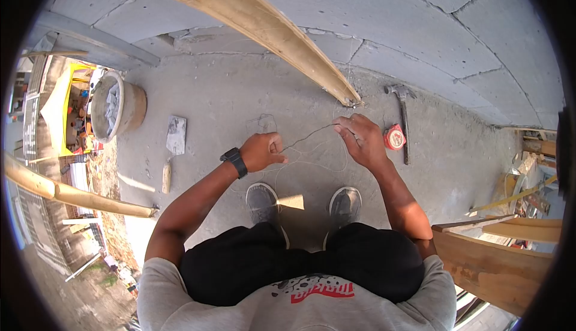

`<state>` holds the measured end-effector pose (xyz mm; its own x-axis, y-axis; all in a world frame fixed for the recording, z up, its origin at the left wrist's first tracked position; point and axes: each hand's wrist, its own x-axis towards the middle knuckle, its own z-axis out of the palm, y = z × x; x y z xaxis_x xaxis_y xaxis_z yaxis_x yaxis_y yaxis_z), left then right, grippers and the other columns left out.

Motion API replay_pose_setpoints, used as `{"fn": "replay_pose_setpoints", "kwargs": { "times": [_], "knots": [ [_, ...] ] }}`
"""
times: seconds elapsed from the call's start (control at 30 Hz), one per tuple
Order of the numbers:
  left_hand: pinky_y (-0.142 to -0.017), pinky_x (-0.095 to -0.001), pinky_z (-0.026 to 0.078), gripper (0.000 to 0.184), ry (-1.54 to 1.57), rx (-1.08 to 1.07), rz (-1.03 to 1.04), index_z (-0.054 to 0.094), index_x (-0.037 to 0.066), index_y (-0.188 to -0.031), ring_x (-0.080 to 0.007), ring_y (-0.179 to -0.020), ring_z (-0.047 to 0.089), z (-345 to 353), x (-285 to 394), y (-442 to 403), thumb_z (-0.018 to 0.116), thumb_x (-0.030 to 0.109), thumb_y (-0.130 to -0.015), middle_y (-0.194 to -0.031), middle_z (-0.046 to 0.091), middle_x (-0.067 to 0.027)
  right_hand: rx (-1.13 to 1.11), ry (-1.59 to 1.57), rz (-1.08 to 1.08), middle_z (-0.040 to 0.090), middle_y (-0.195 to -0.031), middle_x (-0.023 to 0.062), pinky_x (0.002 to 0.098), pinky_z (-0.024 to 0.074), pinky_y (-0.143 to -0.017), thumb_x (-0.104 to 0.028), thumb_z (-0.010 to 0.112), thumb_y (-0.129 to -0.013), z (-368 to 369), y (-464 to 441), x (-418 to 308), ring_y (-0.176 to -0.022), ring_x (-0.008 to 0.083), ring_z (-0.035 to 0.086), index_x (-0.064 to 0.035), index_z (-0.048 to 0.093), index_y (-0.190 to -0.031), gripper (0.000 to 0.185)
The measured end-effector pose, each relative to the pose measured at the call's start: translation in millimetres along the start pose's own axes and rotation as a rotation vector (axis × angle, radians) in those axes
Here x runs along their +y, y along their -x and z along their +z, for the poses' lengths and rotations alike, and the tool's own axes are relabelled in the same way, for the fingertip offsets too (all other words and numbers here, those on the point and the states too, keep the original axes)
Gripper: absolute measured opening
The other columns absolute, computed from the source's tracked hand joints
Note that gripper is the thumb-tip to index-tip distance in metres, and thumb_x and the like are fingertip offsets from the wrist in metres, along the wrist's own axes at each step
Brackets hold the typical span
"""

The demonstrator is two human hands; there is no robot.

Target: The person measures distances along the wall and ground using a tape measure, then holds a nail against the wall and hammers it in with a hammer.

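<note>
A thin, dark, kinked wire stretches between my two hands above the concrete floor. My left hand, with a black watch on its wrist, is closed on the wire's left end. At the other end, the thumb and fingers of my right hand pinch the wire. Pale string lies in loose loops on the floor below. Right of my right hand are a red tape measure and a claw hammer. A trowel lies to the left of my left hand.
A split bamboo pole slants down from the block wall to the floor. At left stand a bucket and another bamboo pole near the floor's edge. Wooden boards are at right. My shoes are below my hands.
</note>
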<state>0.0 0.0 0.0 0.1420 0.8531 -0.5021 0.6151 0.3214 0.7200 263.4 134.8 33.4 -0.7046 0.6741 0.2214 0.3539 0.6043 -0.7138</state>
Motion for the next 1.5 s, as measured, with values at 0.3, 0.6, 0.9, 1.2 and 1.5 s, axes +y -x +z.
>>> {"fn": "replay_pose_setpoints", "kwargs": {
  "times": [0.3,0.6,0.9,1.2,1.5],
  "knots": [
    [-0.064,-0.0412,0.049,0.021,-0.284,0.294,0.098,0.055,0.006,-0.083,-0.032,-0.073,0.063,2.8,3.5,-4.2,0.072,0.017,-0.078,-0.076,0.062,-0.0118,-0.006,0.027,0.042,0.061,-0.078,0.0098,0.0389,0.0489,-0.064,-0.018,0.067,-0.085,6.8,2.7,2.2,-0.072,0.0288,0.06,-0.0073,0.069,-0.098,0.017],
    [-0.076,-0.041,0.053,0.035,-0.7,0.354,-0.133,0.06,0.008,-0.101,-0.0315,-0.093,0.063,-40.7,-26.9,3.5,0.076,0.023,-0.074,-0.1,0.06,-0.011,-0.019,0.63,0.773,0.05,-0.126,0.0177,0.0479,0.0445,-0.095,-0.043,0.073,-0.078,-31.0,38.4,96.8,-0.12,0.0352,0.047,-0.0062,0.049,-0.133,0.071],
    [-0.083,-0.0388,0.051,0.053,-0.348,0.231,0.094,0.055,0.002,-0.116,-0.0293,-0.098,0.061,-26.3,-8.7,-5.6,0.079,0.018,-0.072,-0.112,0.059,-0.016,0.035,0.544,0.912,0.051,-0.118,0.0219,0.0429,0.0496,-0.087,-0.036,0.077,-0.073,-19.2,83.1,127.2,-0.11,0.0389,0.053,-0.0049,0.039,-0.132,0.077],
    [-0.081,-0.0311,0.051,0.056,0.716,-0.174,0.252,0.044,0.0,-0.131,-0.0183,-0.1,0.06,-6.6,102.8,-19.1,0.067,0.025,-0.086,-0.118,0.058,-0.011,0.074,-0.644,0.239,0.055,-0.115,0.0136,0.0355,0.0479,-0.087,-0.021,0.079,-0.07,-51.2,2.6,-27.6,-0.103,0.0222,0.056,-0.0058,0.037,-0.135,0.079],
    [-0.078,-0.0322,0.049,0.056,0.447,0.214,0.297,0.046,0.001,-0.12,-0.0171,-0.089,0.059,13.9,113.4,-14.4,0.074,0.024,-0.079,-0.102,0.06,-0.0102,-0.135,-0.467,-0.068,0.052,-0.108,0.0137,0.0394,0.0439,-0.087,-0.021,0.081,-0.067,-33.2,0.1,-46.9,-0.1,0.0316,0.055,-0.0056,0.049,-0.103,0.05]
  ]
}}
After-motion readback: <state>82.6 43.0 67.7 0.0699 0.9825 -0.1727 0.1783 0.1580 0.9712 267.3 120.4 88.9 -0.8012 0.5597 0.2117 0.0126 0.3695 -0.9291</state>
